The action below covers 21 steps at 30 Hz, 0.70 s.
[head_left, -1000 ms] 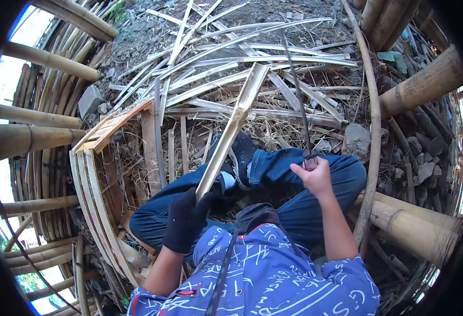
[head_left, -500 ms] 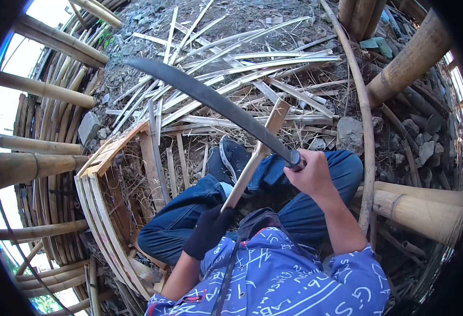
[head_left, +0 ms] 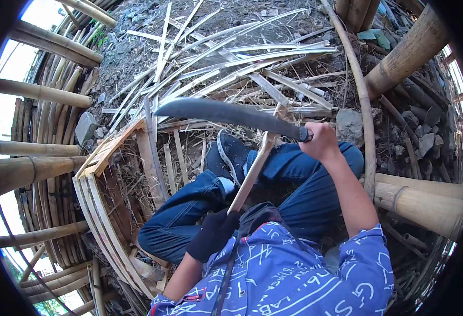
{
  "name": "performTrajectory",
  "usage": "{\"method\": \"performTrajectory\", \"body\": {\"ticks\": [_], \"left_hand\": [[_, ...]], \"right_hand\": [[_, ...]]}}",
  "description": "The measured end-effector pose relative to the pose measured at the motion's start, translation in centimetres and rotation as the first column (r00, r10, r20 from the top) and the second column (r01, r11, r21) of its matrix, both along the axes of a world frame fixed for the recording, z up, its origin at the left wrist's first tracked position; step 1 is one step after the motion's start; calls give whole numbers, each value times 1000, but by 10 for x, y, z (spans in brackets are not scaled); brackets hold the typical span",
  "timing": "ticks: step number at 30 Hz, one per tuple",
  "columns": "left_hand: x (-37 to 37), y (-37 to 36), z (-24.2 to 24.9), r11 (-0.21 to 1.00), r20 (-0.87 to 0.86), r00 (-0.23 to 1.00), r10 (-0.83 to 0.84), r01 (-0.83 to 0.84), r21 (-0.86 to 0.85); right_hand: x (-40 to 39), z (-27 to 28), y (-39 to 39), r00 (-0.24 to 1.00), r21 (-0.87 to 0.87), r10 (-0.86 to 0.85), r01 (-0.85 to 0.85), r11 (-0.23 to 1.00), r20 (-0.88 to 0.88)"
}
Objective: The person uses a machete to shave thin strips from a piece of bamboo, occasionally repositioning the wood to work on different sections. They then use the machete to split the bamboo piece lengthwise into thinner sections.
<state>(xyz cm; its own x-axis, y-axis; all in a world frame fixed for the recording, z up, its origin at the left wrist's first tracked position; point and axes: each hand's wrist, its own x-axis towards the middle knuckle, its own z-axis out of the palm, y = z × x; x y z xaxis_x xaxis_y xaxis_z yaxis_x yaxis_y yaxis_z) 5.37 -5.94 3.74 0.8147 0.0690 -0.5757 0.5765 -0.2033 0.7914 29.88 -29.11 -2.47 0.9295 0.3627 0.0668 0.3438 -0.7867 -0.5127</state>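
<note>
My left hand [head_left: 214, 235], in a black glove, is closed round the lower end of a pale bamboo strip [head_left: 251, 176] that slants up and away over my crossed legs. In my bare right hand [head_left: 322, 141] is the handle of a long machete [head_left: 226, 113]. Its dark, curved blade points left and crosses the upper part of the bamboo strip in this view. Below the blade, the strip has a notched, lighter patch near its far end.
Split bamboo strips [head_left: 231, 66] lie heaped on the ground ahead. A slatted wooden crate [head_left: 95, 197] stands at my left. Bamboo poles [head_left: 36, 168] line the left side, and thick poles [head_left: 408, 52] stand at right near grey stones [head_left: 350, 126]. A long thin pole [head_left: 359, 84] runs beside my right knee.
My right hand has moved up and slightly right, and the machete has swung from a steep slant to nearly level across the strip. My left hand still grips the strip, shifted slightly.
</note>
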Motion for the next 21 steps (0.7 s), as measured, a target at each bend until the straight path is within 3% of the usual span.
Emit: {"method": "performTrajectory", "body": {"ticks": [8, 9, 11, 12, 13, 16, 17, 19, 20, 21], "left_hand": [[-19, 31, 1, 998, -136, 990, 45, -50, -34], [-23, 40, 4, 998, -136, 990, 45, -50, -33], [-39, 55, 10, 988, -304, 944, 130, -148, -35], [-47, 62, 14, 971, -307, 930, 203, -232, -60], [-53, 71, 14, 969, -308, 927, 212, -241, -57], [-57, 84, 15, 981, -80, 979, 188, -183, 62], [-53, 86, 14, 978, -68, 977, 204, -200, 64], [-45, 88, 8, 914, -256, 913, 317, -366, -176], [-42, 87, 5, 914, -254, 913, 319, -367, -173], [-37, 84, 1, 986, -52, 986, 160, -162, -38]], "right_hand": [[2, -34, 0, 997, -22, 69, -70, 997, -26], [5, -37, -4, 999, -4, 37, -37, 999, -17], [14, -43, -20, 1000, 13, 8, -7, 1000, -15], [22, -45, -32, 989, 2, -135, 135, 991, -67], [28, -47, -42, 958, -18, -263, 262, 965, -117], [24, -38, -55, 942, -44, -315, 312, 949, -112], [15, -35, -53, 945, 41, -301, 309, 950, -131], [-1, -28, -44, 953, 147, -219, 252, 957, -209], [-11, -22, -35, 950, 190, -165, 220, 957, -265], [-23, -14, -23, 940, 235, -115, 197, 952, -320]]}}
